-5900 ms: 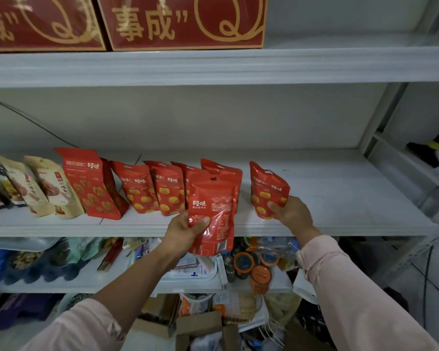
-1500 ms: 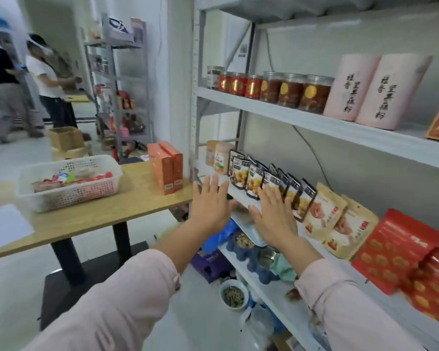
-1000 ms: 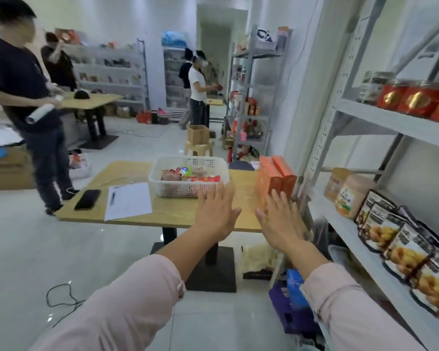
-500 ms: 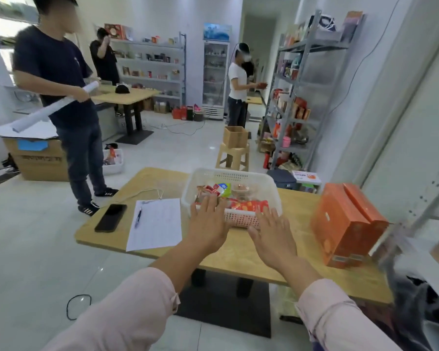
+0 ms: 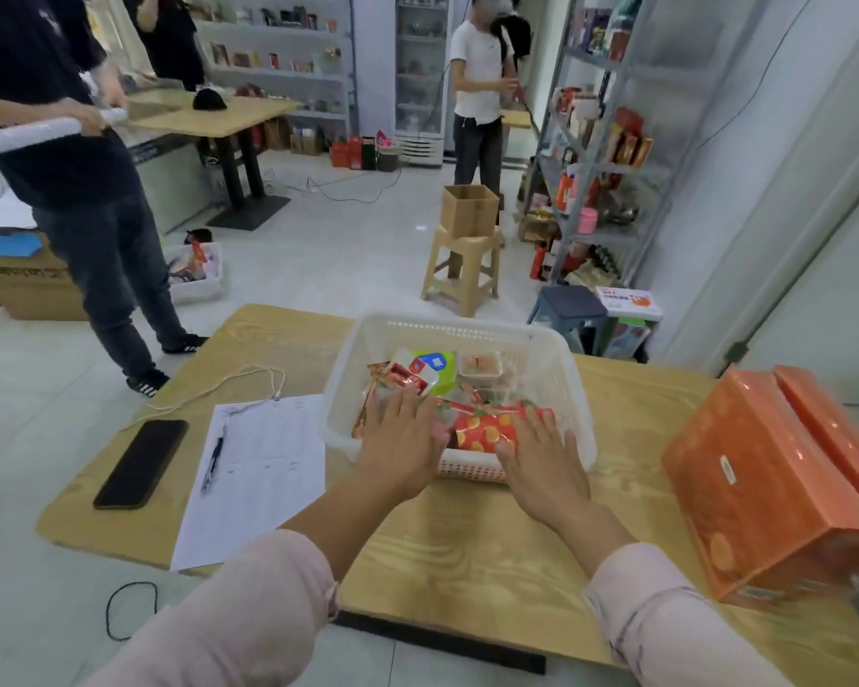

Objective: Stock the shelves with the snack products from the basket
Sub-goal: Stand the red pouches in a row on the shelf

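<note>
Basket (image 5: 556, 389) of snack packets (image 5: 417, 376) at centre frame, both hands spread flat above its near edge.
White basket stands on the wooden table (image 5: 467, 552), a red orange-printed packet (image 5: 487, 431) at its front and green, white and red packs behind; left hand (image 5: 400, 446) is flat, fingers straight, over the packets at the near left; right hand (image 5: 541, 463) is flat likewise over the near right rim, fingertips by the red packet; neither grips anything, and whether they touch cannot be told; printed sheet (image 5: 254, 468), pen (image 5: 214, 461) and dark phone (image 5: 142, 463) lie left of the basket; two orange boxes (image 5: 764, 493) stand at lower right; stocked metal shelves (image 5: 601, 141) at upper right.
</note>
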